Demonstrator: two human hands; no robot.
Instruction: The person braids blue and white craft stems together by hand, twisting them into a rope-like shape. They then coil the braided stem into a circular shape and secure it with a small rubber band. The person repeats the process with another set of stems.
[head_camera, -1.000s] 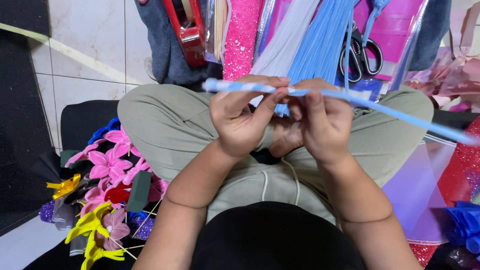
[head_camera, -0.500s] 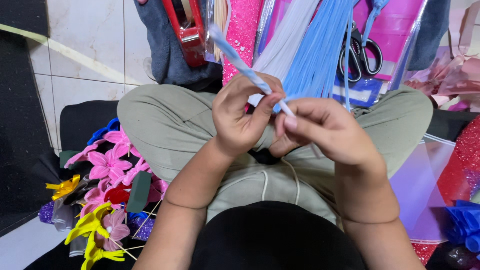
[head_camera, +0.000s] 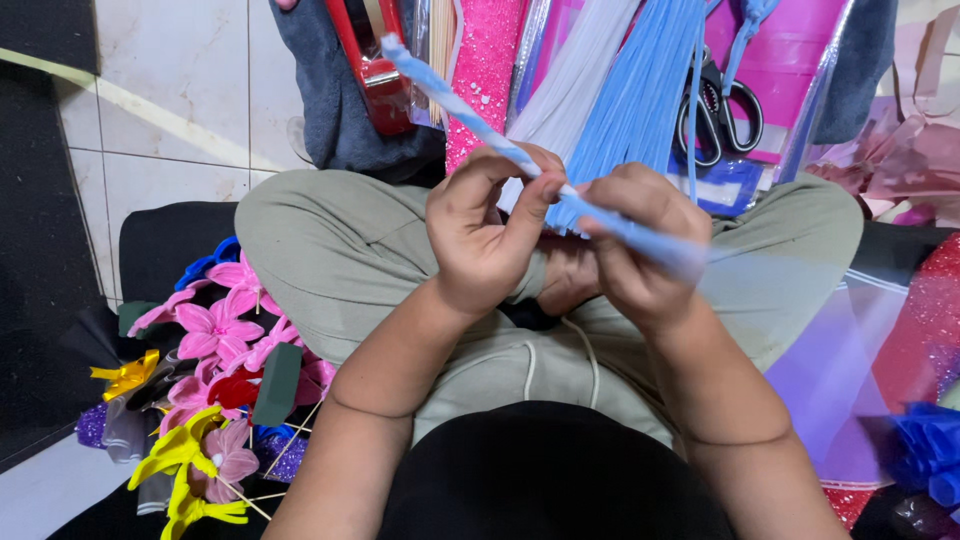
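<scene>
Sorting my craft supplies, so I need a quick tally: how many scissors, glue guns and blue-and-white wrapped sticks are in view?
Scissors: 1
Red glue gun: 1
Blue-and-white wrapped stick, held by left hand and right hand: 1
Total: 3

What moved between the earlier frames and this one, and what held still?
The long light-blue wrapped stick swung from level across both hands to a slant, its far end up-left. The left hand and right hand kept hold of it. The pile of pink and yellow handmade flowers and the black-handled scissors stayed put.
</scene>
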